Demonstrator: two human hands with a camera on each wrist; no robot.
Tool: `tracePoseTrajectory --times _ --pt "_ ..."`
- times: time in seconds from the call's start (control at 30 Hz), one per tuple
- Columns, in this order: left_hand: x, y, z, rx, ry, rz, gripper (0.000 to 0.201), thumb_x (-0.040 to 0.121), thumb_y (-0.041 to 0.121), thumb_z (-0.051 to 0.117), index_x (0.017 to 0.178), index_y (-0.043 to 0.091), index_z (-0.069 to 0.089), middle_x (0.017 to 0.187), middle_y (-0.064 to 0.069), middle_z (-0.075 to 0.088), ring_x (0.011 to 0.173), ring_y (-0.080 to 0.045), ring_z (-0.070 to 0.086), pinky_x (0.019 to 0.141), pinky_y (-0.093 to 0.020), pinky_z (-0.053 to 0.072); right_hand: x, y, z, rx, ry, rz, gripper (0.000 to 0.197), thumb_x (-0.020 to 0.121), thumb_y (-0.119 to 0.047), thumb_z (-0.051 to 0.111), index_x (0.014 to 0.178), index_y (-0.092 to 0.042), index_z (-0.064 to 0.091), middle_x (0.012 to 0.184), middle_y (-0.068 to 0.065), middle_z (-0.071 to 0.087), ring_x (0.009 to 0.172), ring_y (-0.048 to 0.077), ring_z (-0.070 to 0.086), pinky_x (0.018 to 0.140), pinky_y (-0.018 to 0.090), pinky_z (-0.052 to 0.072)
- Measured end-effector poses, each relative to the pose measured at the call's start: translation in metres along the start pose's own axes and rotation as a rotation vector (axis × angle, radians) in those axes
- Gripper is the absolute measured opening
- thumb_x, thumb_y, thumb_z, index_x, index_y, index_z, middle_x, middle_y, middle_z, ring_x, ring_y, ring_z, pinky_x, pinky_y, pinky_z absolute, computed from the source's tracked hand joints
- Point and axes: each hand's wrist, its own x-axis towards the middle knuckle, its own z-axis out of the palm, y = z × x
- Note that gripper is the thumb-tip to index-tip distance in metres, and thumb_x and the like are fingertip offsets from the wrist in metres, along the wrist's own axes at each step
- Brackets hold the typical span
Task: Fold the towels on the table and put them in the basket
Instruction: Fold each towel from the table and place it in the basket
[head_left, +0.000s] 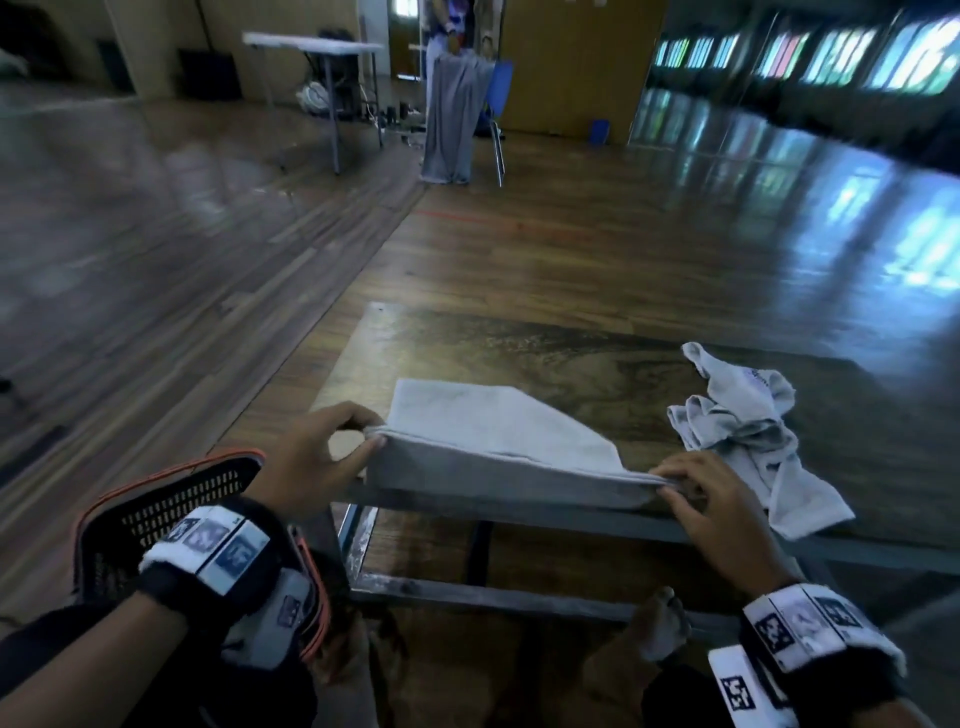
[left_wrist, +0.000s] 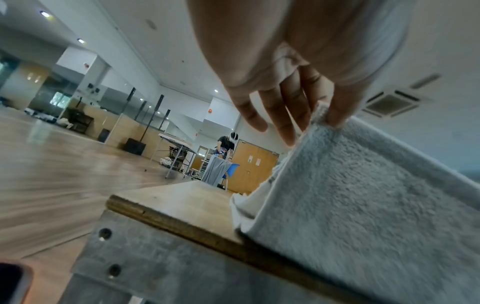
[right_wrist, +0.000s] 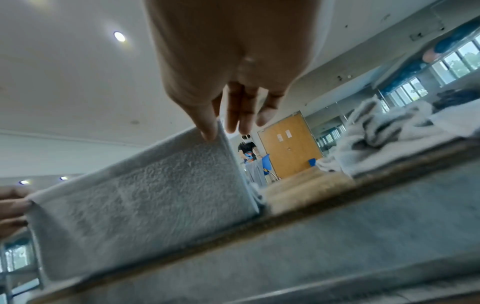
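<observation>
A grey towel (head_left: 488, 431) lies partly folded on the low wooden table (head_left: 519, 348), its near edge lifted off the front edge. My left hand (head_left: 358, 436) pinches the towel's left corner (left_wrist: 322, 111) between thumb and fingers. My right hand (head_left: 675, 480) pinches the right corner (right_wrist: 215, 131). The raised fold (right_wrist: 145, 205) stretches taut between both hands. A second, crumpled grey towel (head_left: 748, 431) lies at the table's right. A black basket with an orange rim (head_left: 171, 499) sits on the floor at my left, under my left wrist.
The table's grey metal frame (head_left: 519, 597) runs below the front edge. The wooden floor spreads all around. Far back stand a folding table (head_left: 317, 47), a blue chair (head_left: 498, 88) and another person holding grey cloth (left_wrist: 215, 170).
</observation>
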Motion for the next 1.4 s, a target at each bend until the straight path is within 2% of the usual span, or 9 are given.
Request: tracePoseTrajectory --times 0.17,0.37,0.53,0.63,0.73,0.87,1.1,1.2,1.4 --pt "0.019 0.036 -0.037 -0.101 0.109 0.006 0.026 0.081 0.008 0.067 0.09 0.032 0.063 0.087 0.014 0.068 0.081 0.006 0.062 0.07 -0.003 0.045 0.016 -0.026 -0.053 0.101 0.053 -0.007 0.025 0.082 -0.005 0.065 0.095 -0.027 0.064 0.094 -0.008 0.066 0.087 0.003 0.06 0.072 0.012 0.047" --pt "0.071 0.064 -0.072 -0.01 0.166 0.104 0.022 0.083 0.006 0.066 0.093 0.026 0.063 0.086 0.031 0.066 0.078 0.009 0.06 0.071 -0.009 0.047 0.064 -0.044 -0.101 0.111 0.23 -0.122 0.034 0.082 -0.01 0.066 0.089 -0.043 0.062 0.088 -0.023 0.067 0.084 -0.009 0.059 0.073 0.004 0.041" --pt "0.105 0.052 -0.066 0.143 0.268 0.169 0.025 0.082 0.005 0.066 0.094 0.026 0.062 0.082 0.009 0.064 0.076 -0.002 0.059 0.073 -0.012 0.043 0.109 -0.034 -0.097 0.126 0.328 -0.078 0.031 0.079 -0.002 0.067 0.082 -0.033 0.063 0.081 -0.017 0.067 0.075 -0.011 0.056 0.069 -0.001 0.039" --pt "0.112 0.033 -0.046 0.225 0.307 0.15 0.015 0.082 0.006 0.064 0.092 0.017 0.064 0.085 0.006 0.064 0.079 -0.021 0.065 0.072 -0.026 0.044 0.125 -0.021 -0.076 0.09 0.339 -0.071 0.029 0.077 0.0 0.068 0.084 -0.027 0.064 0.083 -0.003 0.066 0.073 0.002 0.056 0.071 0.007 0.042" --pt "0.107 0.02 -0.025 0.308 0.336 0.2 0.012 0.082 0.011 0.06 0.092 0.015 0.063 0.087 0.0 0.068 0.079 -0.018 0.063 0.073 -0.029 0.041 0.125 -0.007 -0.049 0.081 0.387 -0.039 0.022 0.078 -0.003 0.068 0.087 -0.023 0.066 0.085 -0.003 0.066 0.076 0.014 0.059 0.077 0.031 0.051" --pt "0.076 -0.004 0.005 0.373 0.128 0.068 0.016 0.081 0.012 0.063 0.093 0.022 0.059 0.093 0.005 0.067 0.084 -0.019 0.062 0.081 -0.033 0.042 0.098 0.019 -0.008 -0.023 0.326 -0.034 0.018 0.075 0.0 0.068 0.085 -0.015 0.068 0.084 0.002 0.068 0.079 0.021 0.062 0.076 0.041 0.052" --pt "0.024 -0.042 0.055 0.574 -0.544 0.021 0.014 0.078 0.033 0.06 0.09 0.026 0.056 0.1 0.009 0.063 0.093 -0.016 0.06 0.083 -0.03 0.035 0.032 0.057 0.047 -0.272 -0.149 -0.127 0.024 0.062 0.003 0.078 0.077 -0.014 0.069 0.079 0.004 0.07 0.076 0.03 0.065 0.066 0.044 0.053" --pt "0.026 -0.048 0.061 0.591 -0.546 0.033 0.013 0.078 0.033 0.059 0.089 0.027 0.057 0.099 0.009 0.063 0.093 -0.015 0.059 0.081 -0.03 0.035 0.029 0.065 0.052 -0.24 -0.233 -0.102 0.022 0.065 0.0 0.077 0.081 -0.015 0.071 0.083 0.003 0.07 0.079 0.027 0.066 0.069 0.041 0.054" --pt "0.056 -0.052 0.062 0.449 -0.433 -0.092 0.008 0.084 0.027 0.06 0.091 0.028 0.059 0.091 0.008 0.068 0.084 -0.016 0.063 0.08 -0.031 0.044 0.06 0.069 0.056 -0.039 -0.053 0.139 0.014 0.079 -0.008 0.068 0.091 -0.015 0.071 0.091 0.002 0.069 0.085 0.02 0.063 0.079 0.035 0.051"
